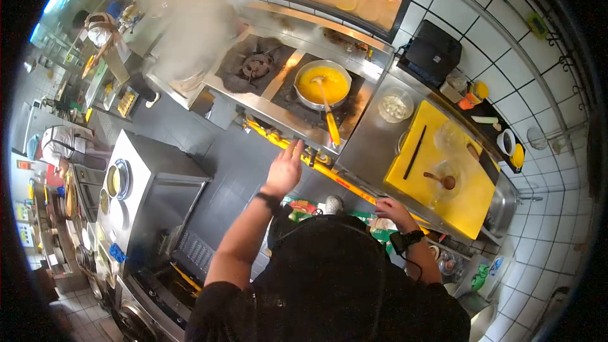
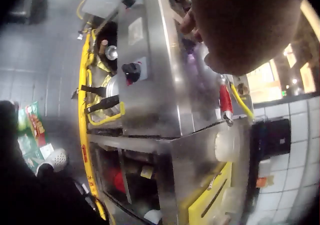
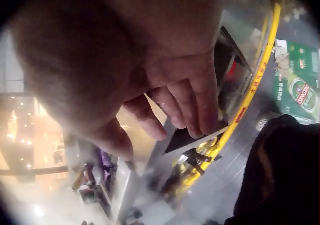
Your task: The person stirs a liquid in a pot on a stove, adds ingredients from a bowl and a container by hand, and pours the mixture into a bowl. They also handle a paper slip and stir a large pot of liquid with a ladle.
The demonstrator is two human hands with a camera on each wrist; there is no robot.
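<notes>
In the head view my left hand [image 1: 285, 170] is held out over the floor in front of the stove, fingers extended, holding nothing. My right hand [image 1: 396, 213] hangs near the yellow rail [image 1: 342, 182] below the counter; in the right wrist view that hand [image 3: 170, 80] shows its palm with relaxed, slightly bent fingers and nothing in them. A metal pan [image 1: 323, 63] of yellow liquid [image 1: 310, 82] sits on the right burner, with a yellow-handled ladle [image 1: 332, 128] leaning in it. In the left wrist view the hand [image 2: 245, 27] is partly cut off by the frame.
Right of the stove are a bowl of white pieces [image 1: 395, 106] and a yellow board [image 1: 405, 158] bearing a black chopstick-like rod [image 1: 415, 152] and a wooden ladle [image 1: 448, 182]. A steel-sided table [image 1: 152, 171] stands at left. Steam rises at the back left; two people stand beyond.
</notes>
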